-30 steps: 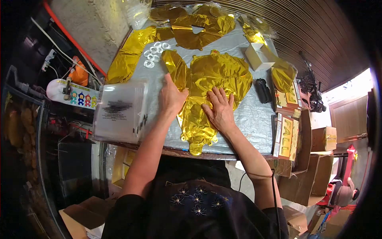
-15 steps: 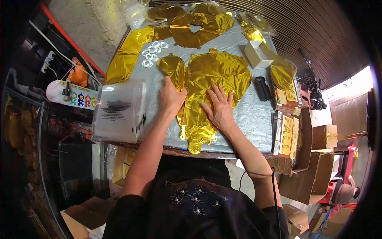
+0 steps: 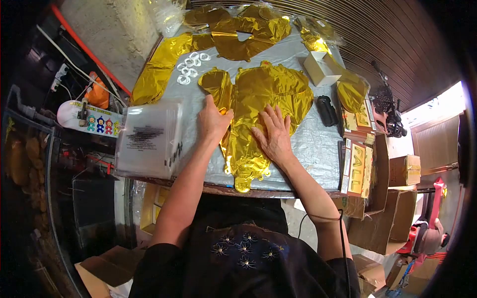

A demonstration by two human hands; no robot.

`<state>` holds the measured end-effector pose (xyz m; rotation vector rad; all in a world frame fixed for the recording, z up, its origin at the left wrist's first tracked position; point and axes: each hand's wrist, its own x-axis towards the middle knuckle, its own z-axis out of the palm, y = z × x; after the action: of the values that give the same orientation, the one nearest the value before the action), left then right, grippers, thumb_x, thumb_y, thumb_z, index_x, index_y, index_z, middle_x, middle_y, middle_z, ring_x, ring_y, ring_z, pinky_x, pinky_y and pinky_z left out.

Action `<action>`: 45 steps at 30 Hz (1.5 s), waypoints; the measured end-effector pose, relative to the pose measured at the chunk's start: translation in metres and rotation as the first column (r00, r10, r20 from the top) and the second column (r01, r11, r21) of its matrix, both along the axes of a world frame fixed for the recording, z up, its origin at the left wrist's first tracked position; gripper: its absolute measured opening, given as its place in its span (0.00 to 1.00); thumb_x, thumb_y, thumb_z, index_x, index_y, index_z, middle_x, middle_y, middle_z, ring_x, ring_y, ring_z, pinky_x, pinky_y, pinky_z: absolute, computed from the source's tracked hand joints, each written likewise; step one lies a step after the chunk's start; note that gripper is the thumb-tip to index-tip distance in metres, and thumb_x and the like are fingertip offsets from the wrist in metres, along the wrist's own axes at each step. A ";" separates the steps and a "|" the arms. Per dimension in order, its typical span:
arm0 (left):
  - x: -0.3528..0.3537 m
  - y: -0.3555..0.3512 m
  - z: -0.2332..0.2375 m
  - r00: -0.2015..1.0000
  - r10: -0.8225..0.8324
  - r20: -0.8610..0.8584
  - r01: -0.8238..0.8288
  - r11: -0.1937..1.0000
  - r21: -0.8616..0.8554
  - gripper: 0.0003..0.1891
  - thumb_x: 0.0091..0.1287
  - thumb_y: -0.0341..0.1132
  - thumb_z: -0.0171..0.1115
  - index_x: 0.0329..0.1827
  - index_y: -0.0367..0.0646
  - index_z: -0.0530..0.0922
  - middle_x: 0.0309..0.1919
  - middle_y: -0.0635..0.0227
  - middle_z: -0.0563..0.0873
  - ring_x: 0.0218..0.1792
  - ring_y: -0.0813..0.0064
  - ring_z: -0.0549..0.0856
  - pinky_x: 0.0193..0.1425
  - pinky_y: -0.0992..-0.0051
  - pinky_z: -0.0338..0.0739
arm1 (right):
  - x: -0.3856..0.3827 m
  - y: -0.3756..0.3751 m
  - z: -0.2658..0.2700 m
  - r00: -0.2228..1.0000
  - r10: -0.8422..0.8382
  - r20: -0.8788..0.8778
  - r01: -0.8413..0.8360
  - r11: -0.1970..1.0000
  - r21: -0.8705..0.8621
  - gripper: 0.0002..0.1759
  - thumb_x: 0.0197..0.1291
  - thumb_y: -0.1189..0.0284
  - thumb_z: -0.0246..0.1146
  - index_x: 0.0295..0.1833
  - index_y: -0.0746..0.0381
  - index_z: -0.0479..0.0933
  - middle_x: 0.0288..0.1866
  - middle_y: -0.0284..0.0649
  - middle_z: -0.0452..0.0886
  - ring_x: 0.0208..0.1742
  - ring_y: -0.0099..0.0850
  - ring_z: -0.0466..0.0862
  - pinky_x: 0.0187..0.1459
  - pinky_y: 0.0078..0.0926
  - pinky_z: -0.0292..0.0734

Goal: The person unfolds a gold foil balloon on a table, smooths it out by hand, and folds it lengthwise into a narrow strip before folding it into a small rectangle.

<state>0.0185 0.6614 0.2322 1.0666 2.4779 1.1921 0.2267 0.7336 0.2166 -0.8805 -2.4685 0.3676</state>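
A gold foil sheet, shaped like a flat balloon with small tabs, lies at the middle of the covered table. My right hand rests on it palm down, fingers spread. At its left side my left hand has its thumb and fingers closed on the folded foil edge. The folded flap stands out to the upper left of that hand. The foil's narrow tabbed end reaches the near table edge. What lies under the fingertips of my left hand is hidden.
Clear plastic bags lie at the left and white rings above them. More gold foil covers the far side. At the right are a white box, a black holder and printed packs.
The folded left flap of the foil has shifted slightly at its top. Both hands have stayed nearly in place.
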 end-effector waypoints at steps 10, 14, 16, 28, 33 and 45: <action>0.006 -0.001 0.007 0.984 -0.116 -0.132 0.114 0.993 -0.017 0.30 0.61 0.41 0.77 0.60 0.40 0.70 0.52 0.43 0.87 0.51 0.38 0.87 0.52 0.47 0.83 | -0.001 -0.001 -0.002 0.999 -0.001 0.036 0.000 0.999 0.044 0.34 0.72 0.54 0.68 0.74 0.64 0.74 0.80 0.52 0.72 0.85 0.54 0.63 0.80 0.72 0.48; 0.019 -0.002 0.011 0.940 -0.198 -0.277 0.200 0.980 -0.019 0.28 0.62 0.41 0.76 0.58 0.40 0.72 0.54 0.48 0.84 0.52 0.40 0.87 0.53 0.49 0.84 | -0.001 -0.001 -0.002 0.999 -0.003 0.036 0.001 0.999 0.044 0.34 0.71 0.54 0.68 0.74 0.64 0.74 0.80 0.52 0.72 0.84 0.55 0.64 0.80 0.73 0.49; 0.023 -0.002 0.018 0.895 -0.339 -0.291 0.318 0.941 -0.118 0.25 0.64 0.46 0.76 0.55 0.38 0.78 0.53 0.52 0.84 0.51 0.43 0.88 0.53 0.50 0.84 | -0.001 -0.001 -0.001 0.999 -0.004 0.033 0.003 0.999 0.044 0.34 0.71 0.54 0.68 0.74 0.64 0.74 0.80 0.52 0.72 0.84 0.55 0.65 0.80 0.73 0.49; 0.008 0.001 0.042 0.784 -0.603 -0.149 0.607 0.795 -0.023 0.19 0.78 0.42 0.63 0.62 0.36 0.85 0.47 0.49 0.88 0.49 0.47 0.88 0.55 0.57 0.83 | -0.003 -0.001 0.002 0.999 0.002 0.048 -0.004 0.999 0.036 0.35 0.72 0.53 0.66 0.74 0.67 0.74 0.80 0.54 0.72 0.84 0.55 0.64 0.81 0.73 0.47; -0.038 0.033 0.019 0.706 -0.671 -0.228 0.698 0.713 0.064 0.13 0.73 0.26 0.64 0.58 0.37 0.87 0.49 0.52 0.89 0.48 0.49 0.88 0.55 0.60 0.83 | -0.002 -0.002 0.002 0.998 -0.004 0.058 0.001 0.998 0.058 0.35 0.71 0.54 0.68 0.74 0.65 0.74 0.80 0.53 0.72 0.84 0.55 0.65 0.79 0.73 0.51; -0.055 0.056 -0.019 0.678 -0.561 -0.474 0.658 0.751 0.053 0.14 0.74 0.30 0.64 0.60 0.43 0.88 0.61 0.64 0.90 0.55 0.56 0.83 0.66 0.59 0.78 | -0.002 -0.003 0.004 0.997 -0.006 0.080 0.003 0.999 0.037 0.35 0.71 0.54 0.68 0.75 0.65 0.73 0.81 0.52 0.71 0.84 0.55 0.65 0.80 0.72 0.50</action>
<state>-0.0362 0.7175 0.2135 2.2230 1.9393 1.0898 0.2251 0.7309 0.2209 -0.9017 -2.5374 0.2902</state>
